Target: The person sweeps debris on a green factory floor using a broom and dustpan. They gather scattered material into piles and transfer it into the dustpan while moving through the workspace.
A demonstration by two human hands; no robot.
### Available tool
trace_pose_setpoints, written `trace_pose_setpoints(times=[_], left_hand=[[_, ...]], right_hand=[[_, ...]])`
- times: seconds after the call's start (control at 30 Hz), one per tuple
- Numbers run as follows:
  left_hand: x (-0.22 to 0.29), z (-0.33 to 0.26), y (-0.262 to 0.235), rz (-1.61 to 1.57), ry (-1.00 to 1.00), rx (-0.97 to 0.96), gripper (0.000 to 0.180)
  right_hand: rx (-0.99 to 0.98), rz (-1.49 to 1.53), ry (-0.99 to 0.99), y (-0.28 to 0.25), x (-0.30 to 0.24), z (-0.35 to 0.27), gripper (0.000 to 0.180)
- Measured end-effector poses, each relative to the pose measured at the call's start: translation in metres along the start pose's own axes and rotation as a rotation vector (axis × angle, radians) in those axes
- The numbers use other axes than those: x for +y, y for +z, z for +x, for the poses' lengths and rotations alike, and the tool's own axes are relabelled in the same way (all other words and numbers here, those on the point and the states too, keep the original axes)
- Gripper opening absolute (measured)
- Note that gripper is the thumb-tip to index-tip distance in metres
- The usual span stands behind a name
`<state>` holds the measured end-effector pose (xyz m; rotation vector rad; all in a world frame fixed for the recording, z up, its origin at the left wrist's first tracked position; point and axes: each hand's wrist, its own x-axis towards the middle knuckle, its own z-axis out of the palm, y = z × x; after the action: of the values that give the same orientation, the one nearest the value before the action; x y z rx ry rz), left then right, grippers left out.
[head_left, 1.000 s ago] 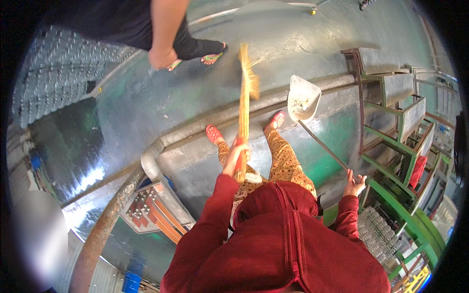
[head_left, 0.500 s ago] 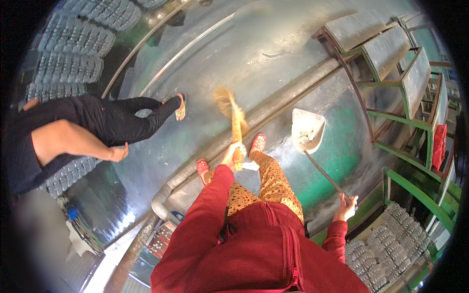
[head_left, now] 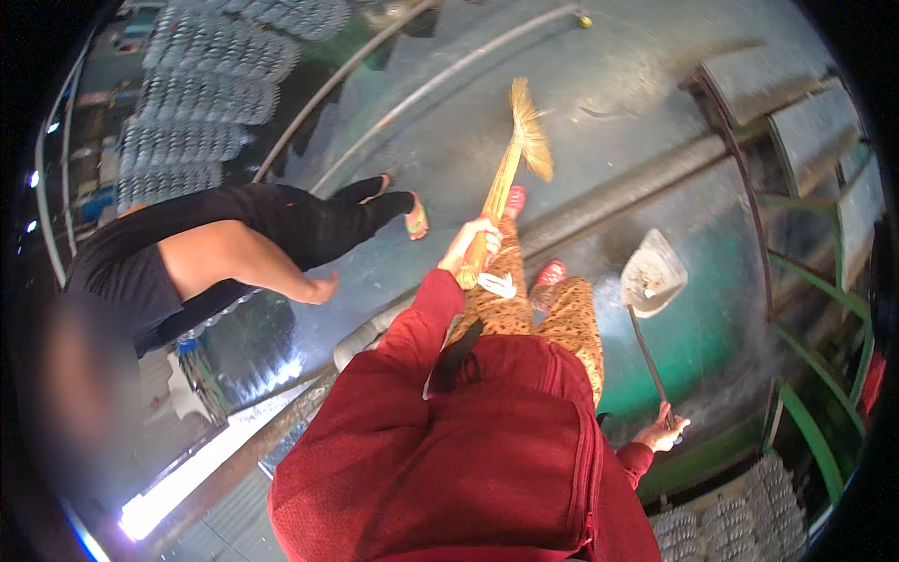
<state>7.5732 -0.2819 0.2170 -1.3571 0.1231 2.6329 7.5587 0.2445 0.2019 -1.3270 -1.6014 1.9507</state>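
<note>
- Wet grey concrete floor fills the background, with a thick pipe crossing it and stacks of grey trays at ten o'clock.
- At nine o'clock another person in black clothes bends over the floor.
- Left hand is clenched around the straw broom — its bristles point to twelve o'clock.
- Right hand, at four o'clock, grasps the thin handle of the dustpan — the pan lies on the floor near the red-sandalled feet.

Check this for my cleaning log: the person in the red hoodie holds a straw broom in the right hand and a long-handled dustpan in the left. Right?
Not quite: the head view shows the hands swapped. The left hand grips the straw broom; the right hand holds the long-handled dustpan.
</note>
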Motion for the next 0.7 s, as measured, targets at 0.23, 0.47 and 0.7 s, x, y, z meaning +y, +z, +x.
trace_pose_setpoints(times=[0.23,0.47,0.7], left_hand=[[-0.025,-0.055,-0.062,0.239,0.541,0.276,0.020],[0.009,-0.040,-0.146,0.085,0.636,0.281,0.007],[-0.004,0.061,-0.096,0.065,0.450,0.146,0.010]], right_hand=[[-0.070,0.018,-0.024,0.019,0.009,-0.010,0.042],[0.027,0.154,-0.074,-0.010,0.061,0.021,0.051],[0.129,0.217,-0.084,-0.006,0.015,0.041,0.039]])
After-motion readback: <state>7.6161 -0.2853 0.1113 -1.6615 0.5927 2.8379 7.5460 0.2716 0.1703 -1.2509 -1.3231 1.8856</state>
